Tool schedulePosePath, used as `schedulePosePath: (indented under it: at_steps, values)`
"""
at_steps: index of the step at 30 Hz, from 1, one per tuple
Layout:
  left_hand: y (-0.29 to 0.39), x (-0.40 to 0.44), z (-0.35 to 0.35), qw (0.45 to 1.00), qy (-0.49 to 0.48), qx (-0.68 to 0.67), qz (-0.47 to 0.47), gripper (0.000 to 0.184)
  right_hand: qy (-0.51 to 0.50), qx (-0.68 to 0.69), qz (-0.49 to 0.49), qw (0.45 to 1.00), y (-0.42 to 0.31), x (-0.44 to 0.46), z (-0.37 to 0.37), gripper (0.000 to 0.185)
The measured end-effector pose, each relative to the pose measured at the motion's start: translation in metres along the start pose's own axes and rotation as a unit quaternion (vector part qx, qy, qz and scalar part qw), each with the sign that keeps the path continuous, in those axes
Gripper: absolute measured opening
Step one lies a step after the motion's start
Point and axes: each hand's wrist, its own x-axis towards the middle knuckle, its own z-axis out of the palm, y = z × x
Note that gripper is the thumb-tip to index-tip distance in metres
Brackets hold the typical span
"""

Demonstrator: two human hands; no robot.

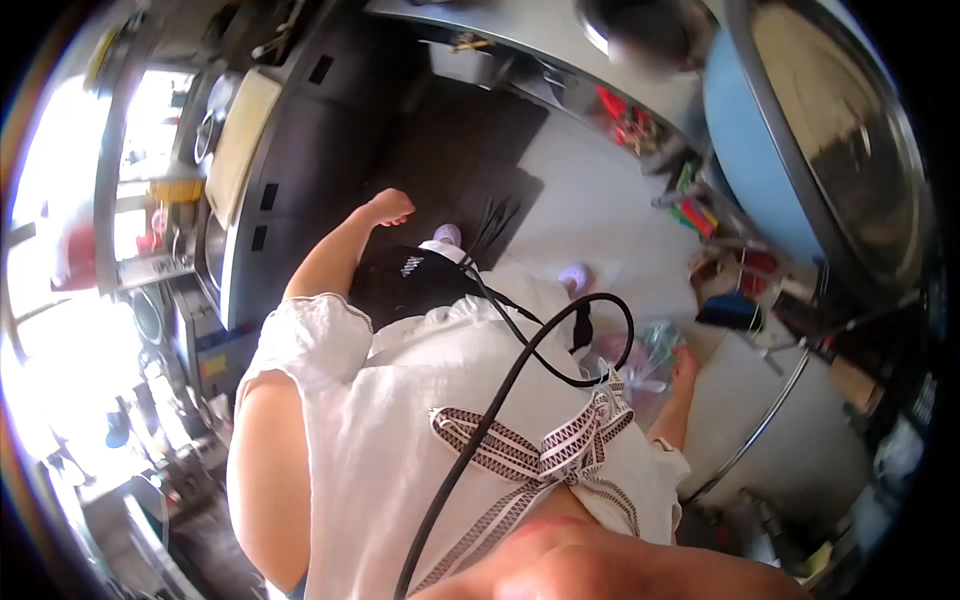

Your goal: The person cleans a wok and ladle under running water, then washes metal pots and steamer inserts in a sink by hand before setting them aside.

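I have the left hand (391, 207) above center-left, curled into a loose fist, nearest the dark cabinet front (320, 170). Right hand (684, 362), right of center, is at the edge of a see-through plastic bag (655, 345) with green and pink tints. Fingers are small and blurred, so I can't tell how tightly they close on it. Bag sits right of center, over the floor (600, 190).

Between the hands I get a white top (375, 430) with a patterned bow (575, 440), lower center. Black cable (495, 405) runs up from the bottom edge and loops just beside the bag. Two pale purple shoes (447, 235) are past the top's hem, near center.

Farther out: a light board (248, 135) on the desk (232, 265), upper left; metal counter (530, 25) along the top; big light-blue round surface (755, 160), upper right; bright windows (60, 370), far left.
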Motion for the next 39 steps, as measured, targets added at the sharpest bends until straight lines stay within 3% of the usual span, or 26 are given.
schedulePosePath:
  at_steps: [2,3,4,5,6,7,8,10,12,13,14,15,16,17,19,23,27,29,31,32,33,35,36,37,38,39]
  values:
    - [0.008,-0.006,0.011,0.999,-0.017,0.048,0.017,0.018,0.039,-0.052,-0.008,0.998,0.001,0.018,0.002,0.020]
    - [-0.011,0.050,-0.025,0.997,-0.014,-0.001,0.070,0.015,0.056,-0.088,-0.099,0.990,-0.091,0.032,0.040,0.018]
    - [-0.003,0.081,-0.030,0.994,0.016,-0.055,0.089,0.015,0.057,-0.102,-0.160,0.980,-0.128,0.069,0.043,0.016]
    - [0.002,0.109,-0.082,0.961,0.111,0.144,0.209,0.014,0.045,-0.247,-0.287,0.924,-0.180,0.131,0.103,0.017]
    - [-0.090,0.059,-0.044,0.893,0.030,0.377,0.243,0.013,0.002,-0.414,-0.229,0.881,-0.055,0.070,0.119,0.018]
    - [-0.119,0.022,-0.054,0.984,-0.012,0.133,0.120,0.014,-0.021,-0.323,-0.089,0.942,-0.045,-0.001,0.176,0.017]
    - [-0.150,-0.014,-0.062,0.991,0.012,-0.133,-0.001,0.016,-0.032,-0.233,0.029,0.971,-0.070,-0.045,0.228,0.017]
    - [-0.131,-0.003,-0.092,0.964,0.059,-0.258,0.008,0.018,-0.112,-0.339,-0.085,0.930,-0.152,-0.002,0.309,0.017]
    - [-0.141,0.007,-0.115,0.936,0.057,-0.347,0.022,0.019,-0.103,-0.454,-0.164,0.870,-0.216,-0.005,0.381,0.015]
    - [-0.165,0.058,-0.098,0.896,0.038,-0.440,0.042,0.019,-0.096,-0.555,-0.217,0.797,-0.251,0.017,0.421,0.017]
    - [-0.185,0.057,-0.129,0.889,0.053,-0.453,0.035,0.019,-0.128,-0.519,-0.226,0.815,-0.268,0.020,0.468,0.019]
    - [-0.173,0.030,-0.158,0.888,0.088,-0.451,0.022,0.020,-0.131,-0.547,-0.301,0.770,-0.301,0.012,0.496,0.020]
    - [-0.184,0.041,-0.173,0.871,0.094,-0.480,0.037,0.020,-0.113,-0.555,-0.307,0.765,-0.325,0.006,0.533,0.018]
    - [-0.194,0.054,-0.183,0.854,0.096,-0.510,0.046,0.020,-0.171,-0.487,-0.304,0.800,-0.350,-0.012,0.564,0.018]
    - [-0.201,0.072,-0.216,0.823,0.108,-0.552,0.080,0.021,-0.253,-0.416,-0.261,0.834,-0.393,-0.031,0.634,0.018]
    - [-0.187,0.106,-0.290,0.705,0.064,-0.686,0.167,0.026,-0.343,-0.397,-0.261,0.810,-0.482,-0.085,0.769,0.022]
    - [-0.179,0.137,-0.378,0.529,0.017,-0.823,0.207,0.039,-0.469,-0.336,-0.172,0.798,-0.556,-0.112,0.915,0.040]
    - [-0.178,0.154,-0.410,0.484,0.044,-0.849,0.205,0.043,-0.524,-0.293,-0.113,0.791,-0.575,-0.104,0.995,0.045]
    - [-0.181,0.170,-0.448,0.390,0.026,-0.895,0.215,0.049,-0.551,-0.251,-0.004,0.796,-0.587,-0.100,1.068,0.047]
    - [-0.178,0.175,-0.460,0.371,0.042,-0.910,0.183,0.053,-0.567,-0.236,0.027,0.789,-0.590,-0.097,1.099,0.047]
    - [-0.180,0.180,-0.469,0.356,0.046,-0.918,0.169,0.053,-0.581,-0.204,0.075,0.784,-0.589,-0.089,1.127,0.045]
    - [-0.189,0.193,-0.493,0.385,0.035,-0.907,0.168,0.054,-0.532,-0.191,0.100,0.818,-0.586,-0.096,1.161,0.037]
    - [-0.188,0.194,-0.505,0.393,0.028,-0.908,0.141,0.049,-0.528,-0.203,0.106,0.818,-0.590,-0.086,1.175,0.037]
    - [-0.187,0.199,-0.513,0.384,0.029,-0.913,0.136,0.049,-0.544,-0.216,0.173,0.792,-0.595,-0.072,1.186,0.031]
    - [-0.185,0.205,-0.520,0.413,-0.007,-0.900,0.141,0.045,-0.556,-0.227,0.237,0.764,-0.603,-0.057,1.195,0.026]
    - [-0.183,0.210,-0.528,0.443,-0.045,-0.884,0.146,0.041,-0.511,-0.276,0.228,0.782,-0.624,-0.059,1.200,0.019]
